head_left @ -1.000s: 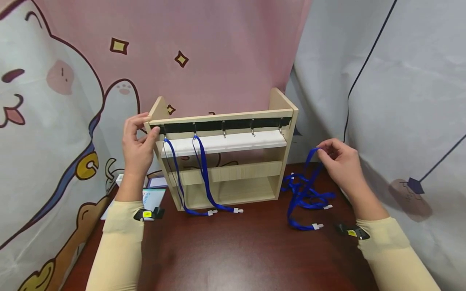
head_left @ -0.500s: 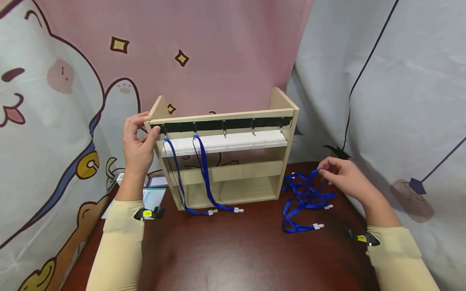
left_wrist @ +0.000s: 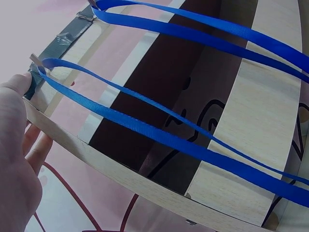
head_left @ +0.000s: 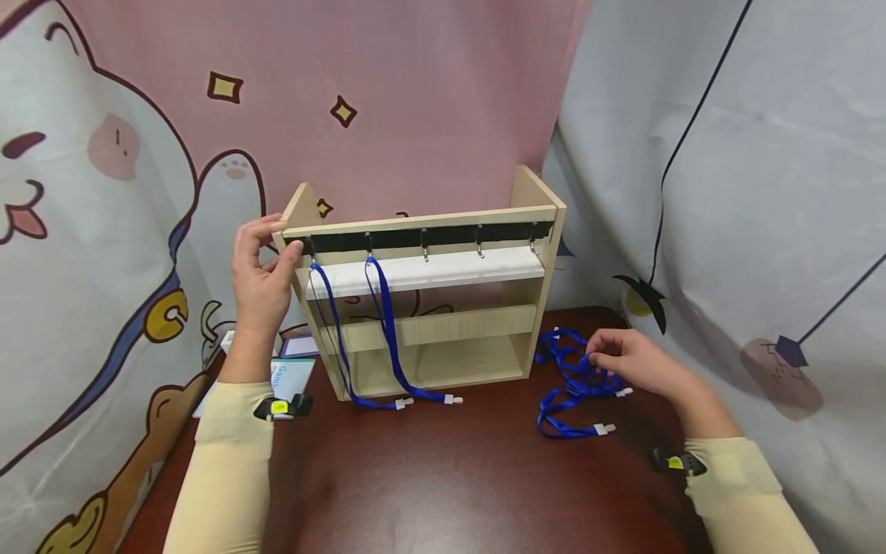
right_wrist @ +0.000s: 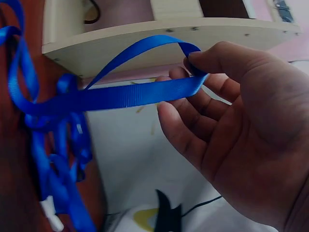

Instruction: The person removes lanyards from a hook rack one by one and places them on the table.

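ok so from my end the right hand (head_left: 633,362) has a blue strap (right_wrist: 130,94) pinched at its bend, just above the pile (head_left: 580,381) on the counter (head_left: 429,477), which sits below and to that hand's left. The left hand (head_left: 261,288) has the rack (head_left: 443,327) by a top corner, thumb in front, fingers behind. I'd go with a light pinch right at the bend and lift slowly imo, since the lower part looks tangled and could drag the rest along. The bend points towards the right palm, and the long axis runs from those fingertips out to the pile, close to level in the right wrist view. Can't tell which of the clips (head_left: 600,430) is its
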The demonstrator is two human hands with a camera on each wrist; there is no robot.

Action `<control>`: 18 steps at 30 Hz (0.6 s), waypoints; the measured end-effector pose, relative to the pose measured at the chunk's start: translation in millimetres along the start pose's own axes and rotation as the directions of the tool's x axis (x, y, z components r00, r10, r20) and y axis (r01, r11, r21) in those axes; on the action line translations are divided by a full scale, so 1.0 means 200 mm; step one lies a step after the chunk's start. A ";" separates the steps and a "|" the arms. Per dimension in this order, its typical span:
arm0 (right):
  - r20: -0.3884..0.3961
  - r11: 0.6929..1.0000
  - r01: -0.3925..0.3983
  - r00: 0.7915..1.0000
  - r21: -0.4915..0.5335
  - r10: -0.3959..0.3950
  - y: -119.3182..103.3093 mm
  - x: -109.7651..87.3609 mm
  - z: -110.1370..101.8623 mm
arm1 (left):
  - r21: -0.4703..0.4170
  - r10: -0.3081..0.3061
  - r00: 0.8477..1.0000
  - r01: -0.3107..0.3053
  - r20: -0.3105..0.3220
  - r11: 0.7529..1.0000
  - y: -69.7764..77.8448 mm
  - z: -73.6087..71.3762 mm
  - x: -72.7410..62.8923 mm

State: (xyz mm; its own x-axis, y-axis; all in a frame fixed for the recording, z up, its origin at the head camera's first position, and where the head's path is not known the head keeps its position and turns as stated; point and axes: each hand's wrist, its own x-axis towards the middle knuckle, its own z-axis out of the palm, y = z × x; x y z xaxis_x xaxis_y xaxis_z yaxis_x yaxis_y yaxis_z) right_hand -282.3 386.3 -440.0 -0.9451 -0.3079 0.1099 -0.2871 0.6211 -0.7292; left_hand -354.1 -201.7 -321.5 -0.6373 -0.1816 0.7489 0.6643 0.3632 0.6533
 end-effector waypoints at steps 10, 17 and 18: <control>0.055 0.999 -0.017 0.998 -0.038 0.019 0.11 0.03 0.13 | 0.004 0.004 1.000 -0.004 0.001 1.000 0.02 0.00 0.00; 0.056 1.000 -0.010 0.998 0.016 0.009 0.20 0.05 0.22 | 0.011 0.004 1.000 -0.004 0.005 1.000 0.08 0.00 -0.02; 0.055 1.000 -0.015 0.998 0.020 0.014 0.22 0.05 0.23 | 0.011 0.003 1.000 -0.003 0.005 1.000 0.09 0.00 -0.02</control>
State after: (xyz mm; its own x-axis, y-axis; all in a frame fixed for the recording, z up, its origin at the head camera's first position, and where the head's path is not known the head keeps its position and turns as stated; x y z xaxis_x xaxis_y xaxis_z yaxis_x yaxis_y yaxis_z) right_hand -297.9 377.3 -501.6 -0.9389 -0.3386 0.0625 -0.2699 0.6110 -0.7442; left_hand -340.5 -194.6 -312.9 -0.6372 -0.1754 0.7505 0.6622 0.3737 0.6496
